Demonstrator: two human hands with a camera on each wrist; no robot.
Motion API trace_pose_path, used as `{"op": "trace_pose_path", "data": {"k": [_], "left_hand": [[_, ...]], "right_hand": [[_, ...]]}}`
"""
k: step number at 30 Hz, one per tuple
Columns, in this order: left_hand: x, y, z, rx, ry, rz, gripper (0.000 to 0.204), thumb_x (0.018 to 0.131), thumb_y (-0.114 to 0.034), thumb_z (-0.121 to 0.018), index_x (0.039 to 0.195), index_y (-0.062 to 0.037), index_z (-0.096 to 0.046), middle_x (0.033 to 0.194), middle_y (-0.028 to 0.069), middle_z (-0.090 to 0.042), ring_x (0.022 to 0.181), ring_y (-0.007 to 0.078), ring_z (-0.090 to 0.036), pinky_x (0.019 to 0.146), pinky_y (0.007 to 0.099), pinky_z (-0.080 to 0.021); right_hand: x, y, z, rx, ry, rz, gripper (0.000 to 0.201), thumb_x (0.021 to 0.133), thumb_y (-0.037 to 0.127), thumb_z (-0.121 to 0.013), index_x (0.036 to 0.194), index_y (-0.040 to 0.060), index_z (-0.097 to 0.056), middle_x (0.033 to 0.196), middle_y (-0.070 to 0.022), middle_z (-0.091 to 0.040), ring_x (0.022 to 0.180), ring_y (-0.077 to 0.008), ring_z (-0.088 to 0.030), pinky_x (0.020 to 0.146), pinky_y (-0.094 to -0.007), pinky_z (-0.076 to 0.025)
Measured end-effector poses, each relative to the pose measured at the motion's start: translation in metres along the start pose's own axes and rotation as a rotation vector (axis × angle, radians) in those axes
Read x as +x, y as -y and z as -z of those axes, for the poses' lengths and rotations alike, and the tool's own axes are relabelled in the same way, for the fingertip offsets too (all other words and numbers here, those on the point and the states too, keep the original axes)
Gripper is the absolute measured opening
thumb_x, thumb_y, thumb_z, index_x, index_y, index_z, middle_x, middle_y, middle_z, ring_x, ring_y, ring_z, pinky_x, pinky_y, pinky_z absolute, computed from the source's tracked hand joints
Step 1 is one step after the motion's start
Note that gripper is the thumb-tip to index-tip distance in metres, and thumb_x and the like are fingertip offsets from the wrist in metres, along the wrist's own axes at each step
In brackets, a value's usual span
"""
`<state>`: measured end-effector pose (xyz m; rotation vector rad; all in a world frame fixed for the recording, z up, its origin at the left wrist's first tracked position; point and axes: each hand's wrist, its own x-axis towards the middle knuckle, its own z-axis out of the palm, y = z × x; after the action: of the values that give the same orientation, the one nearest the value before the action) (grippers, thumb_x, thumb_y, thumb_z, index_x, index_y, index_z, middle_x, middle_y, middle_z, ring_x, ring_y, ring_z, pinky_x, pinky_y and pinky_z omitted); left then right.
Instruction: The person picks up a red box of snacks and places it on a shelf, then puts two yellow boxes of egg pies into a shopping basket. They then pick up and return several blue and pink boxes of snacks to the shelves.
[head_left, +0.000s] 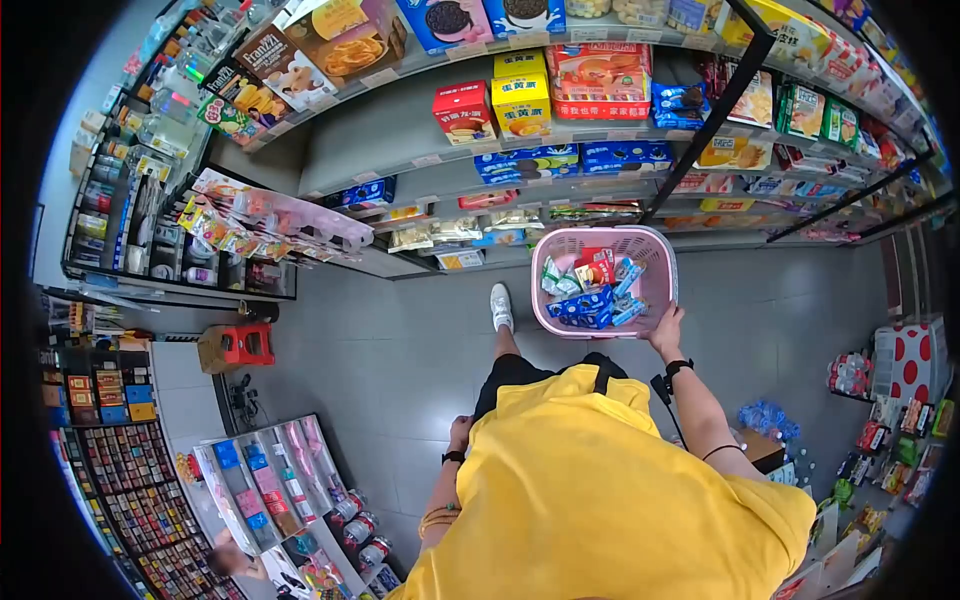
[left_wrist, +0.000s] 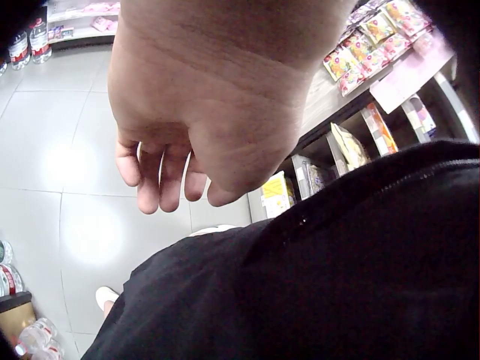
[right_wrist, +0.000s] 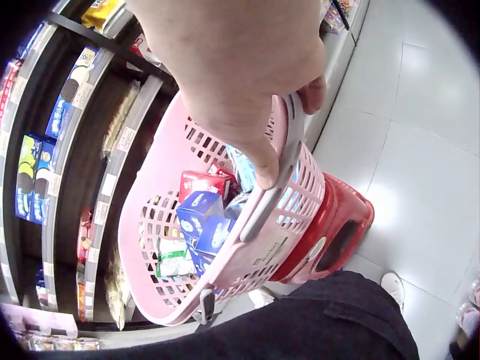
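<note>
Right hand (right_wrist: 232,67) fingers curled round pink basket (right_wrist: 161,217) handle, left hand (left_wrist: 202,112) fingers hanging loose, holding nothing

Bright, fisheye edges, floor glare

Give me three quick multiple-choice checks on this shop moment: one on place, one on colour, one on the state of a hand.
1. Where is the red stool?
A. Under the basket, in the right wrist view
B. On a shelf
C. In the left hand

2. What colour is the basket?
A. Green
B. Pink
C. Black

3. The left hand is:
A. Gripping a box
B. Holding nothing
C. Pressing a shelf

Answers:
1 A: the red stool shows beneath the basket.
2 B: its lattice walls are pink.
3 B: the left hand hangs with its fingers loosely curled, while the right hand grips the handle.
</note>
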<state>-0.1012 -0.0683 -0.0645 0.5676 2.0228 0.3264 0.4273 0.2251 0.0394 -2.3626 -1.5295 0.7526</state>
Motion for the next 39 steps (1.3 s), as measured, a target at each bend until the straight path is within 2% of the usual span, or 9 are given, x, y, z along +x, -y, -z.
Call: {"op": "trace_pose_path", "data": {"k": [10, 17, 26, 32, 35, 39], "left_hand": [[-0.015, -0.016, 0.003, -0.070, 0.004, 0.021, 0.041, 0.082, -0.034, -0.063, 0.098, 0.0035, -0.064, 0.089, 0.0148, -0.068, 0.081, 0.0213, -0.064, 0.073, 0.0334, -0.049], [-0.009, -0.007, 0.001, 0.041, -0.012, -0.031, 0.043, 0.082, -0.035, -0.061, 0.098, 0.0043, -0.063, 0.090, 0.0173, -0.068, 0.083, 0.0248, -0.064, 0.075, 0.0350, -0.049], [-0.025, -0.035, 0.006, 0.001, -0.008, -0.015, 0.044, 0.082, -0.037, -0.061, 0.095, 0.0045, -0.064, 0.088, 0.0169, -0.068, 0.083, 0.0251, -0.065, 0.074, 0.0347, -0.049], [-0.012, -0.018, 0.002, 0.013, -0.016, -0.002, 0.042, 0.082, -0.035, -0.062, 0.097, 0.0038, -0.064, 0.089, 0.0168, -0.068, 0.082, 0.0239, -0.064, 0.074, 0.0345, -0.049], [-0.026, -0.034, 0.005, 0.026, -0.009, 0.006, 0.042, 0.082, -0.035, -0.062, 0.099, 0.0036, -0.063, 0.090, 0.0169, -0.068, 0.083, 0.0244, -0.064, 0.074, 0.0345, -0.049], [-0.022, -0.024, 0.003, 0.005, -0.006, 0.003, 0.041, 0.082, -0.034, -0.062, 0.099, 0.0036, -0.063, 0.090, 0.0169, -0.068, 0.083, 0.0247, -0.065, 0.075, 0.0345, -0.049]], "right_hand": [[-0.001, 0.000, 0.000, 0.007, -0.024, 0.020, 0.119, 0.045, 0.015, -0.091, 0.138, -0.0001, -0.018, 0.132, -0.0234, -0.030, 0.112, -0.0425, -0.049, 0.095, -0.0414, -0.046], [-0.002, 0.001, 0.001, 0.013, -0.023, 0.008, 0.119, 0.044, 0.016, -0.091, 0.138, 0.0013, -0.018, 0.131, -0.0227, -0.030, 0.112, -0.0421, -0.049, 0.095, -0.0416, -0.046], [0.004, -0.007, -0.007, 0.005, -0.011, 0.003, 0.116, 0.047, 0.014, -0.090, 0.137, 0.0000, -0.019, 0.133, -0.0237, -0.029, 0.112, -0.0428, -0.048, 0.095, -0.0417, -0.046], [0.000, 0.002, 0.000, -0.007, 0.001, -0.017, 0.117, 0.047, 0.015, -0.090, 0.138, -0.0007, -0.018, 0.133, -0.0241, -0.028, 0.113, -0.0426, -0.047, 0.095, -0.0413, -0.045], [0.002, -0.004, -0.005, -0.007, -0.003, -0.005, 0.119, 0.046, 0.016, -0.091, 0.138, -0.0002, -0.017, 0.134, -0.0235, -0.028, 0.114, -0.0423, -0.047, 0.096, -0.0412, -0.045], [0.000, 0.002, -0.001, 0.011, 0.007, -0.021, 0.120, 0.045, 0.015, -0.091, 0.139, 0.0007, -0.017, 0.134, -0.0224, -0.028, 0.114, -0.0422, -0.047, 0.095, -0.0412, -0.045]]}}
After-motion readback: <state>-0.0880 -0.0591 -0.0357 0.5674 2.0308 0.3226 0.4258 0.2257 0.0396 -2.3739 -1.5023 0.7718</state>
